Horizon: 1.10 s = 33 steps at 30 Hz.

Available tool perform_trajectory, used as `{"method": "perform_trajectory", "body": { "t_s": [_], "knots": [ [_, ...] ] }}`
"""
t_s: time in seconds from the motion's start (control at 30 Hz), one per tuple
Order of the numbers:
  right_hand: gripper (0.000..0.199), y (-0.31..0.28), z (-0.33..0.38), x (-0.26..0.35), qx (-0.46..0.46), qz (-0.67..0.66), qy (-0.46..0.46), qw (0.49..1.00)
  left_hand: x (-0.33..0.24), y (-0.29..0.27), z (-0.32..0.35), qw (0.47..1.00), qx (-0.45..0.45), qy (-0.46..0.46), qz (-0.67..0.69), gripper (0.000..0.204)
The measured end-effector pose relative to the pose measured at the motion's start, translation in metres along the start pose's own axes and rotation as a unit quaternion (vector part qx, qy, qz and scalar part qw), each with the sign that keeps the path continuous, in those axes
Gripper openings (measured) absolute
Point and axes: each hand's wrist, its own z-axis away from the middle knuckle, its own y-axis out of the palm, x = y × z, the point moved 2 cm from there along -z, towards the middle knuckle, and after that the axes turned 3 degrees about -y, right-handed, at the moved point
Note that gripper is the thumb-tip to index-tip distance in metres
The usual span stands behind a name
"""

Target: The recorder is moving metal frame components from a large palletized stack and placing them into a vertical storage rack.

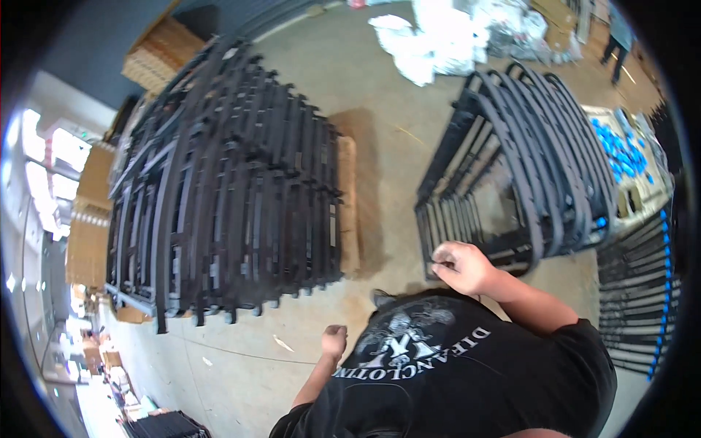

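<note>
My right hand (465, 269) is raised in front of me with fingers curled toward the thumb. A small dark patch shows at its fingertips, and I cannot tell whether it is a held thing or the frame behind. Just beyond it stands a row of black metal frames with rounded corners (511, 139), its lower near corner close to the fingers. My left hand (334, 341) hangs low at my side, loosely closed, with nothing visible in it. To its upper left, a large stack of black metal frames (241, 182) rises from the floor.
A wooden board (349, 204) edges the left stack. Blue small parts (621, 150) lie on a pale surface at the right, above more dark bars (631, 299) with blue ends. White plastic bags (438, 40) are heaped at the back. Cardboard boxes (91, 212) stand far left; a person (619, 44) stands back right.
</note>
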Motion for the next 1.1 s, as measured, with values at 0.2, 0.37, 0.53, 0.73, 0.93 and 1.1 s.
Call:
{"method": "perform_trajectory", "body": {
  "t_s": [0.2,0.37,0.53,0.73,0.93,1.1],
  "knots": [
    [0.021,0.065,-0.077,0.013,0.052,0.079,0.002,0.996,-0.217,-0.184,0.088,0.776,-0.273,0.559,-0.105,0.017],
    [0.030,0.148,-0.123,0.053,0.171,0.124,-0.016,0.977,-0.249,-0.348,0.162,0.596,-0.472,0.646,-0.063,0.026],
    [0.039,0.191,-0.192,0.081,0.298,0.168,-0.092,0.935,-0.231,-0.411,0.152,0.720,-0.567,0.386,-0.107,0.047],
    [0.031,0.177,-0.322,0.122,0.258,0.190,-0.111,0.941,-0.229,-0.406,0.127,0.700,-0.575,0.353,-0.234,0.047],
    [0.022,0.155,-0.502,0.176,0.133,-0.101,-0.168,0.972,-0.241,-0.422,0.140,0.754,-0.511,0.328,-0.250,0.041],
    [0.034,0.123,-0.675,0.223,-0.017,-0.325,-0.081,0.942,-0.257,-0.432,0.128,0.792,-0.517,0.298,-0.127,0.020]
  ]
}}
